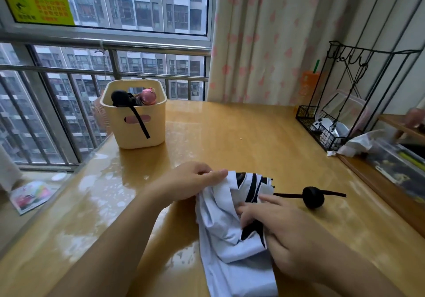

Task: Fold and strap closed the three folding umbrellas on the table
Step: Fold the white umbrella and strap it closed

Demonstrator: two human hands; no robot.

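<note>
A pale blue folding umbrella [225, 234] with a black lining lies collapsed on the wooden table [241, 140], its cloth loose and crumpled. Its round black handle [313, 197] with a wrist loop points right. My left hand [195, 179] rests on the upper edge of the cloth, fingers mostly straight. My right hand [282, 232] presses on the cloth's middle folds, fingertips tucked into them. Two other umbrellas, one with a black handle [120, 98] and one with a pink handle [148, 96], stand in a cream basket [135, 122] at the back left.
A black wire rack [340, 113] with white items stands at the right edge beside crumpled white paper [358, 144]. A railing and window run along the left, a curtain [264, 39] behind. Wet-looking patches shine on the table's left part.
</note>
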